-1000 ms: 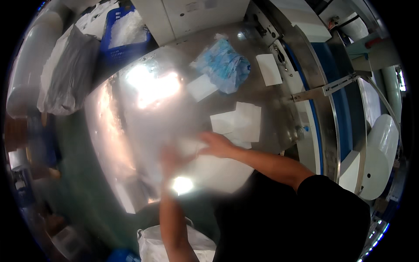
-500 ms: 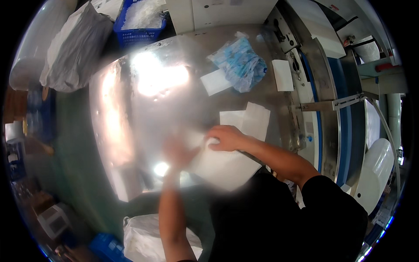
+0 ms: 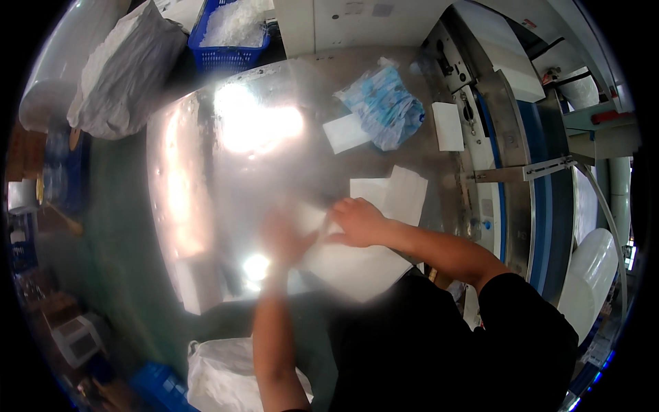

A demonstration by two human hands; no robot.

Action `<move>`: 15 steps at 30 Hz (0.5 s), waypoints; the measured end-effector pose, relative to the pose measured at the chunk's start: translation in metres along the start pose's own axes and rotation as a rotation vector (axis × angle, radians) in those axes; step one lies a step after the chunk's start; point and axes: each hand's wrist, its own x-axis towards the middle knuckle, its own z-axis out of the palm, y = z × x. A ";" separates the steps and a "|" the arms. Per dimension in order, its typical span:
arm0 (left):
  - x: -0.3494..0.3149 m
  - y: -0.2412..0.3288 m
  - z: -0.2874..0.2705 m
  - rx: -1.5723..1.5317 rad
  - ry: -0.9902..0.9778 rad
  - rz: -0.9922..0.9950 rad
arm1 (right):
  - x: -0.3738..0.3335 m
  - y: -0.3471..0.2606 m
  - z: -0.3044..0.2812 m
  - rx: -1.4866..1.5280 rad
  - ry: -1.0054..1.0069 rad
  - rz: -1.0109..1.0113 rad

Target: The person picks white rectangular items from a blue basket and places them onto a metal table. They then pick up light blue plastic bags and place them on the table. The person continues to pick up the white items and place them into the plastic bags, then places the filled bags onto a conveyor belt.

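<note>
On the metal table, my right hand [image 3: 358,221] is closed, fingertips and thumb pinching the upper part of a white flat sheet [image 3: 357,271] near the table's front edge. My left hand [image 3: 285,233] is beside the sheet's left edge. It is smeared by haze, so its fingers do not show clearly. Just beyond my right hand lie more white flat pieces [image 3: 406,194], partly overlapping. Farther back, a crumpled clear plastic bag with blue print [image 3: 388,110] rests over the end of a white piece [image 3: 345,132].
A machine with a blue belt [image 3: 546,206] runs along the right side. A white piece [image 3: 449,126] lies beside it. Back left are a blue basket [image 3: 230,56] of clear plastic bits and a large grey-white sack [image 3: 127,72]. A white bag [image 3: 223,374] lies below the table's front edge.
My right hand's fingers have drawn closer together at the sheet, and its thumb has shifted. My left hand stays beside the sheet. The whole view has shifted slightly.
</note>
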 end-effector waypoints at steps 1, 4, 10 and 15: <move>-0.001 0.002 -0.001 -0.002 0.001 0.000 | 0.002 0.001 0.002 0.116 -0.001 0.100; -0.001 0.006 -0.004 -0.022 -0.003 0.002 | 0.008 0.013 -0.005 0.446 -0.030 0.165; 0.000 0.000 -0.004 -0.051 0.001 0.020 | -0.008 0.023 0.015 0.405 0.116 -0.023; 0.000 0.006 -0.006 -0.015 -0.019 -0.003 | -0.012 0.022 0.010 0.244 0.226 -0.221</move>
